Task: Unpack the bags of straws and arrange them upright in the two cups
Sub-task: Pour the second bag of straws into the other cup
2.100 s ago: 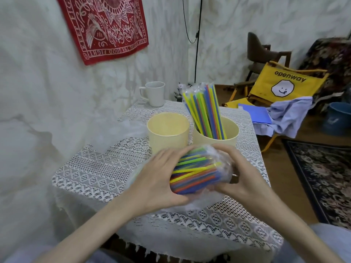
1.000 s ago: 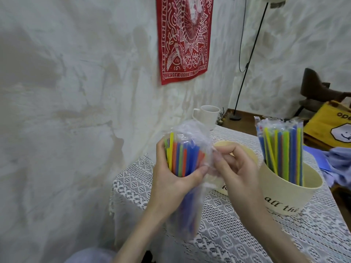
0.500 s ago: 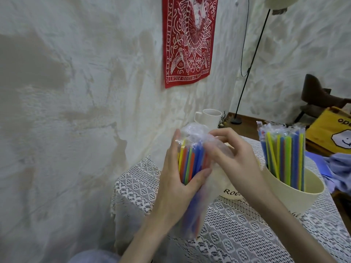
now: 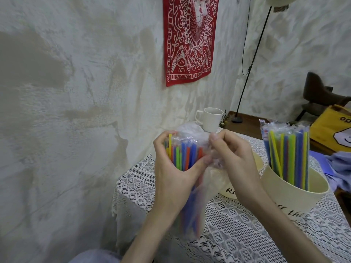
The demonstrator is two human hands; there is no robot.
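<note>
**Both hands on a bag of straws, held upright over the tabletop**

We see the left hand wrapped around a clear plastic bag of straws, its fingers curled behind the bundle and the thumb pressed across the front. The bag stands roughly upright, above the near left part of the tabletop, which is covered with a white lace cloth. Yellow, green, blue and orange straw tips show above the left hand; the lower part of the bag is blurred.

The right hand is clenched on the crumpled plastic at the top right of the same bag, its fingers pinching the film just beside the left thumb.

Behind the right hand we make out a cream cup with dark lettering, mostly hidden. To its right stands a second cream cup, and a second bag of straws, still wrapped, stands upright inside it.

Farther back, a white mug sits on the tabletop near the wall. A red printed cloth hangs on the wall above it.
</note>
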